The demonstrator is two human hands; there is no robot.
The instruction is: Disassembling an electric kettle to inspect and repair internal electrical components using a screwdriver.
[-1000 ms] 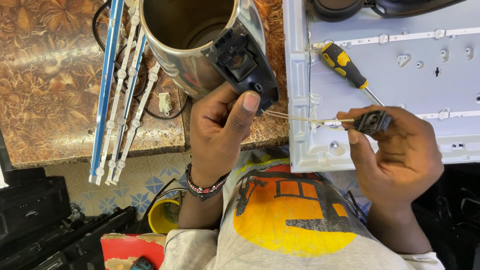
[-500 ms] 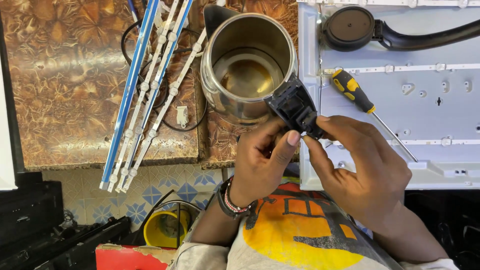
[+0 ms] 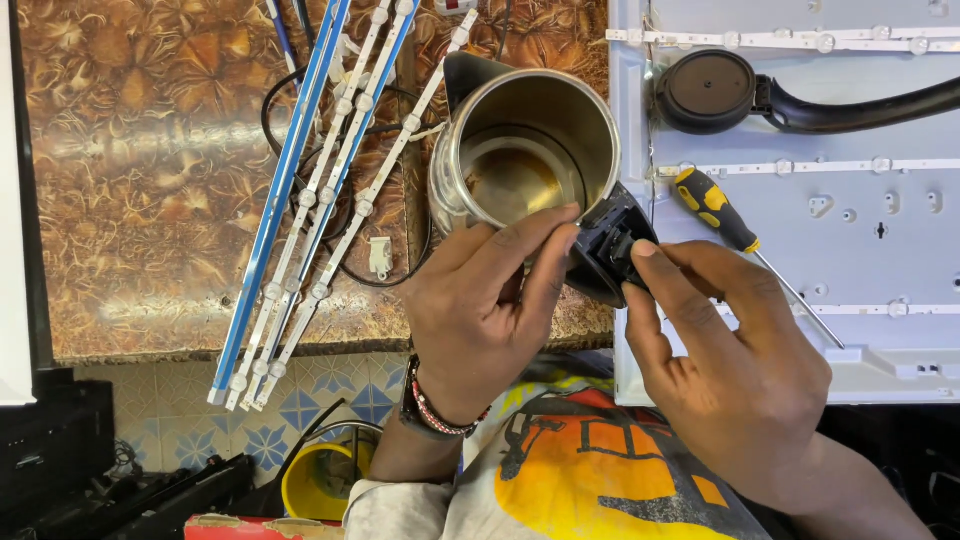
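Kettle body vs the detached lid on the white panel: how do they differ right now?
The steel kettle body is shiny bare metal; the black lid is matt dark plastic. The kettle body stands on the brown patterned table; the lid lies flat on the white panel. The left hand grips the kettle body at its black fitting, with the right hand on that fitting; no hand touches the lid. Both are round.

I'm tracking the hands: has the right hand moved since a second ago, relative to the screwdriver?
Yes. The right hand has come left, away from below the screwdriver, to the black part on the kettle.
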